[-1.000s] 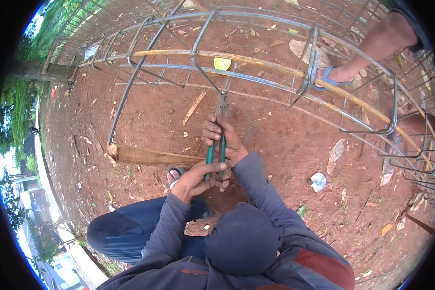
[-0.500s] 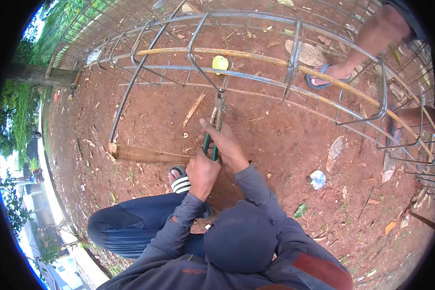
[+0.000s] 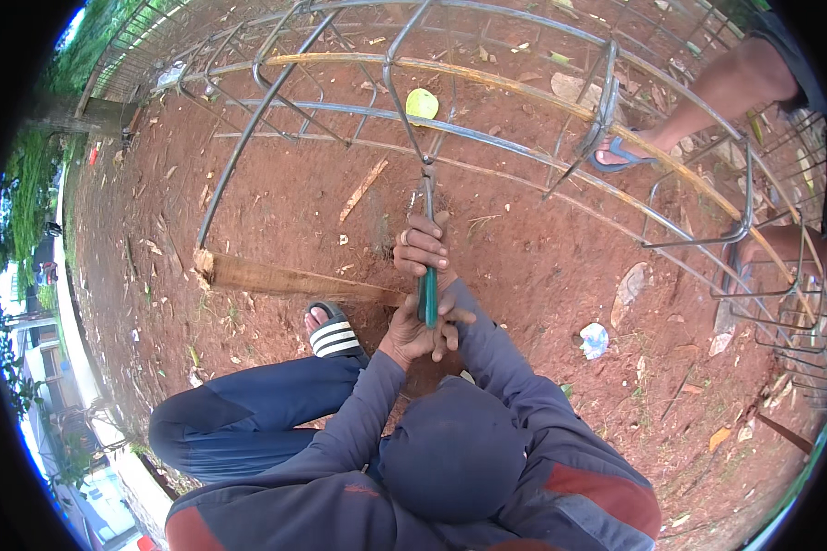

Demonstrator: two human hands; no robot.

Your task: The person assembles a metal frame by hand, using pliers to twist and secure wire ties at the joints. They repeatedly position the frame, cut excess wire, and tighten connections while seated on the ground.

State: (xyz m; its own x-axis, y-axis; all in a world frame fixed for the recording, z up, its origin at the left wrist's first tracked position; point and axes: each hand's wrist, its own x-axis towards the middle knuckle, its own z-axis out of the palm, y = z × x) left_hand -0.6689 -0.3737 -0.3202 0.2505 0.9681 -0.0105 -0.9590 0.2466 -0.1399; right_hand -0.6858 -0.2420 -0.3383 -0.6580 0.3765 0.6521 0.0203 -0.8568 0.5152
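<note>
Long pincers with green handles [image 3: 429, 298] point away from me. Their metal head is at the lower corner of a bent steel stirrup [image 3: 397, 96] on the rebar cage [image 3: 487, 142]; whether the jaws bite anything is too small to tell. My right hand [image 3: 423, 250] wraps its fingers round the pincers, above the green grips. Close to me, my left hand [image 3: 415, 331] has its fingers spread behind the handle ends, apparently touching them without closing round them.
A wooden board [image 3: 294, 275] lies on the red soil left of my hands, with a steel bar [image 3: 248, 147] leaning from its end to the cage. Another person's sandaled foot [image 3: 623, 150] stands beyond the cage at right. Crumpled litter [image 3: 594, 341] lies right of me.
My left hand has loosened from the handles and spread its fingers. The right hand now wraps round the pincers, whose handles have come together. The view has shifted slightly.
</note>
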